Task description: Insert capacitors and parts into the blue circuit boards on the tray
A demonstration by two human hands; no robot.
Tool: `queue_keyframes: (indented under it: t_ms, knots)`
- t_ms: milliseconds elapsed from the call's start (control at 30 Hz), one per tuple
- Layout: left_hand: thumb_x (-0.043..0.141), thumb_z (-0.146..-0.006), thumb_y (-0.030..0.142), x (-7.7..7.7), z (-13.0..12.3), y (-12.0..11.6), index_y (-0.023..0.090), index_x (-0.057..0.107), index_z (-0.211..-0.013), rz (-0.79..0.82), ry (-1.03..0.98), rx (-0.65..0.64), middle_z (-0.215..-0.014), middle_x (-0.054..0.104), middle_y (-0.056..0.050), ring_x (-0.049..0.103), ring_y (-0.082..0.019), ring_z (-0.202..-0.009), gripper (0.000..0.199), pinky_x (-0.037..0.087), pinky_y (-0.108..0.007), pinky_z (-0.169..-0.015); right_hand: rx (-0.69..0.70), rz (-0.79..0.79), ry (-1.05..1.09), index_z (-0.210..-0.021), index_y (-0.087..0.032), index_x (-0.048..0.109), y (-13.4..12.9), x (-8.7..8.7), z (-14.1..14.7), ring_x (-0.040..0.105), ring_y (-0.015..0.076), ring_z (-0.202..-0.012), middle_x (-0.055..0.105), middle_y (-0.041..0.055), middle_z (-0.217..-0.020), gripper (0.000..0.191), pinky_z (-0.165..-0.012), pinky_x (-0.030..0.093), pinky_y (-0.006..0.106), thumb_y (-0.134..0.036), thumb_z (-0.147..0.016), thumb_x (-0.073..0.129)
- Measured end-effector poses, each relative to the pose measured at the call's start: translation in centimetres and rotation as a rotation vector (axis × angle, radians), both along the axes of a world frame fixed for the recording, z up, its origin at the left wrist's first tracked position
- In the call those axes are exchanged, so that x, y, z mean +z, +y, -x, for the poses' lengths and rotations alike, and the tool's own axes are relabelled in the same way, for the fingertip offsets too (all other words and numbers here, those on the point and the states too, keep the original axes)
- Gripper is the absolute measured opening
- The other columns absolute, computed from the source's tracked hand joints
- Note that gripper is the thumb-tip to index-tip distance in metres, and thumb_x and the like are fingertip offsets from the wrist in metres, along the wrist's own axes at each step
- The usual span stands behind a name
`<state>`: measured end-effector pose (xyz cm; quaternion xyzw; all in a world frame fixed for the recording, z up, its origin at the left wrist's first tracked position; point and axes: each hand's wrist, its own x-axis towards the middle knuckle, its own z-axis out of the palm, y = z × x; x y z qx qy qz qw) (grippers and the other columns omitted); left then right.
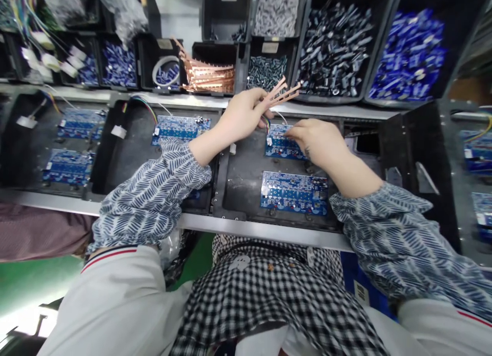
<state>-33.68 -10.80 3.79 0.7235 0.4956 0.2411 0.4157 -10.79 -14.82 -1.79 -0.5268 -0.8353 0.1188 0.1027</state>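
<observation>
My left hand (248,112) is closed around several flat copper strips (283,93), whose ends fan out to the right above the far circuit board. That blue circuit board (282,147) lies in a dark tray (242,192), with coloured wires at its left end. Over its upper right part, the fingers of my right hand (317,141) are pinched together, touching or just above the surface. Whatever sits between those fingertips is too small or hidden to make out. Nearer to me in the same tray lies a second blue circuit board (294,193).
Behind the trays stand black bins: copper strips (211,75), dark cylindrical parts (334,48), blue parts (411,59) and grey parts (277,13). Neighbouring trays hold more circuit boards (69,166). A metal rail (261,233) runs along the front. Another person's sleeve (42,233) shows at left.
</observation>
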Motion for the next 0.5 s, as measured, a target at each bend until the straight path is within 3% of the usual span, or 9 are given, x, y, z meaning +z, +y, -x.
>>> queue_keyframes:
  t_ms: [233, 400, 500]
  knots:
    - [0.049, -0.106, 0.024, -0.5, 0.7, 0.3, 0.021, 0.061, -0.105, -0.050, 0.091, 0.047, -0.082, 0.072, -0.004, 0.069, -0.016, -0.071, 0.012, 0.055, -0.026, -0.076, 0.062, -0.064, -0.011, -0.094, -0.023, 0.076, 0.2, -0.9, -0.2, 0.066, 0.0246, -0.088, 0.073, 0.0089, -0.094, 0.026, -0.069, 0.051, 0.039, -0.021, -0.094, 0.050]
    - [0.057, -0.102, 0.022, -0.5, -0.7, -0.6, 0.018, 0.064, -0.097, -0.069, 0.115, 0.000, -0.080, 0.067, -0.005, 0.070, -0.022, -0.092, 0.009, 0.054, -0.033, -0.091, 0.012, -0.224, 0.119, -0.111, -0.026, 0.072, -2.3, 2.0, 2.0, 0.063, 0.0288, -0.109, 0.071, 0.0096, -0.121, 0.029, -0.086, 0.053, 0.046, -0.032, -0.103, 0.045]
    - [0.056, -0.104, 0.031, -0.4, -1.8, -1.6, 0.016, 0.065, -0.093, 0.034, 0.036, -0.141, -0.077, 0.064, -0.004, 0.069, -0.022, -0.087, 0.020, 0.055, -0.033, -0.087, 0.011, -0.274, 0.131, -0.110, -0.026, 0.071, -3.8, 3.6, 2.3, 0.064, 0.0278, -0.108, 0.073, 0.0098, -0.114, 0.034, -0.090, 0.052, 0.046, -0.036, -0.107, 0.039]
